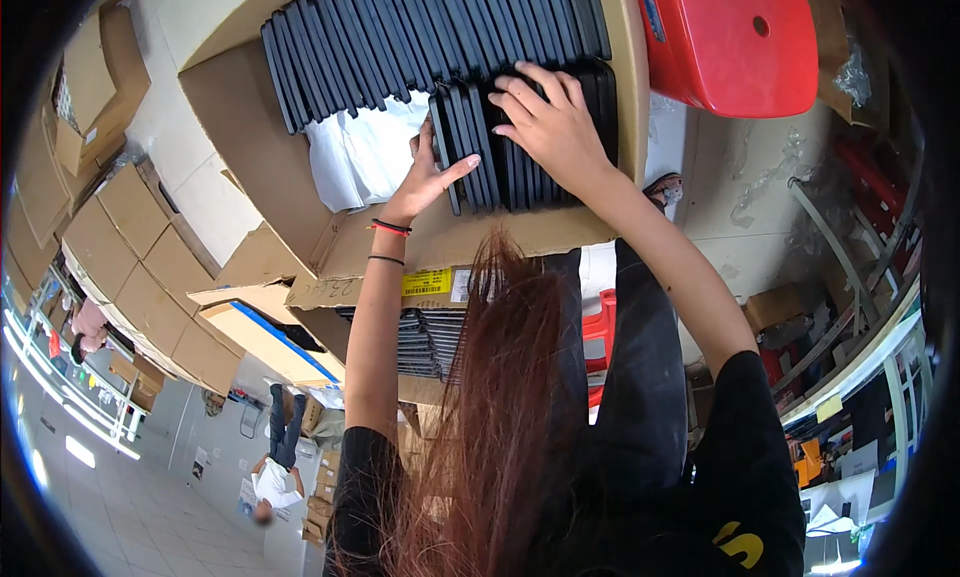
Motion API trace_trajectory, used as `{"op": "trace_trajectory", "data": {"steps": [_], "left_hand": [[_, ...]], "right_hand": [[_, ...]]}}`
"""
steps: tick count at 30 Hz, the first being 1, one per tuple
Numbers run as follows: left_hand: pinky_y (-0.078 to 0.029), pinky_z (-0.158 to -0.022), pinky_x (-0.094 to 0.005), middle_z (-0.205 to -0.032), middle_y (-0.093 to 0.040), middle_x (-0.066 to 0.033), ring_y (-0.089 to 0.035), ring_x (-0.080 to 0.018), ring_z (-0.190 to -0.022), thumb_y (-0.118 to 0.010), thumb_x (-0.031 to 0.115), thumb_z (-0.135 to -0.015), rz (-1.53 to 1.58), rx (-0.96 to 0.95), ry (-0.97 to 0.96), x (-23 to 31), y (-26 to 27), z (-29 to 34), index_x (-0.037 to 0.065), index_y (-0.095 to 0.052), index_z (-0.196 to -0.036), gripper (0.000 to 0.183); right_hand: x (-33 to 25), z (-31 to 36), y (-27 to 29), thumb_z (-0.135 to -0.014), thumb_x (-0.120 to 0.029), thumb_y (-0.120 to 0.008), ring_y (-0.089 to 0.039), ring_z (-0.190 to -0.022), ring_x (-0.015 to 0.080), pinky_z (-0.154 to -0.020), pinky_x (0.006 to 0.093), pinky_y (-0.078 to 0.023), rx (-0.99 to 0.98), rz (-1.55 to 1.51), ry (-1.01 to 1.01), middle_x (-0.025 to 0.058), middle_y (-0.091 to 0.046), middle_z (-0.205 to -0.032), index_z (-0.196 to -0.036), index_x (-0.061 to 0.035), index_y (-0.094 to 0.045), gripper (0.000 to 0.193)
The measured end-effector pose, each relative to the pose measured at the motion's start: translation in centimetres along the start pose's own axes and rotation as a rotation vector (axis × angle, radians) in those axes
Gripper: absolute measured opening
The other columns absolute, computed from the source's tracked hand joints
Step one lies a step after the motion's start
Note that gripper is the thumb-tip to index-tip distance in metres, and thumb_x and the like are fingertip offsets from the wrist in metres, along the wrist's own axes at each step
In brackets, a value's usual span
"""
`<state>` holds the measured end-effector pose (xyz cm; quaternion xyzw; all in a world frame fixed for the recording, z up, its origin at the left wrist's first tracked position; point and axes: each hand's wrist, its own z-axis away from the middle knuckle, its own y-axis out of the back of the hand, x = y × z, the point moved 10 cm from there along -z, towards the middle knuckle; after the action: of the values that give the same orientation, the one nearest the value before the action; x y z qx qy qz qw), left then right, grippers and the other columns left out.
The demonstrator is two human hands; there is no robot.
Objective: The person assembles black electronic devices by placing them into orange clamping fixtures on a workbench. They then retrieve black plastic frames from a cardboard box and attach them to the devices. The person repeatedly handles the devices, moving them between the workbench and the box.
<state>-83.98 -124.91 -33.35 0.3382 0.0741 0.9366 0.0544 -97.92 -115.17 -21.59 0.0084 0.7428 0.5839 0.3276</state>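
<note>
Pale tiled floor (195, 192) surrounds an open brown cardboard box (222, 127); a red plastic stool (735, 37) stands just beyond its right wall. Within the box, thin black rigid-looking slabs form two rows: a far row (400, 37) and a near row (465, 162), the latter in its near right part. Set on edge, they presumably prop one another. White sheeting (350, 162) shows at the box's near left. Left hand (425, 185), half open, touches the near row's left end, apparently bracing it. Right hand (552, 127), fingers spread and bent, lies over that row; from my position, cannot tell whether either pinches a slab.
</note>
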Motion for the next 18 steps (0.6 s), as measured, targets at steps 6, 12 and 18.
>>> {"op": "trace_trajectory", "data": {"steps": [6,12,18], "left_hand": [[-0.017,-0.112,-0.0408,-0.139,-0.027,-0.0262,-0.021,-0.0355,-0.134,-0.071,0.050,-0.074,-0.005,0.039,-0.048,0.9,0.4,0.2,-0.007,-0.011,-0.142,0.107],[-0.016,-0.112,-0.0410,-0.141,-0.023,-0.0263,-0.020,-0.0356,-0.134,-0.073,0.047,-0.073,-0.028,0.041,-0.091,1.1,0.4,0.0,-0.008,-0.009,-0.142,0.109],[-0.017,-0.112,-0.0399,-0.138,-0.026,-0.0249,-0.021,-0.0340,-0.134,-0.075,0.043,-0.072,0.261,-0.065,0.034,-1.0,-0.9,0.9,-0.006,-0.006,-0.142,0.110]], "right_hand": [[-0.2,-2.5,0.3,-0.074,-0.020,-0.067,-0.044,-0.112,0.0262,-0.095,0.0436,-0.034,0.022,0.071,-0.161,0.0104,-0.052,-0.111,-0.101,-0.0067,-0.062,0.030],[-1.0,-3.4,0.2,-0.072,-0.022,-0.070,-0.044,-0.115,0.0277,-0.095,0.0461,-0.034,0.011,0.051,-0.150,0.0101,-0.051,-0.115,-0.093,-0.0090,-0.064,0.025],[-1.1,-1.1,0.7,-0.073,-0.023,-0.067,-0.045,-0.114,0.0265,-0.095,0.0451,-0.034,-0.022,0.109,-0.191,0.0083,-0.051,-0.114,-0.098,-0.0154,-0.056,0.029]]}}
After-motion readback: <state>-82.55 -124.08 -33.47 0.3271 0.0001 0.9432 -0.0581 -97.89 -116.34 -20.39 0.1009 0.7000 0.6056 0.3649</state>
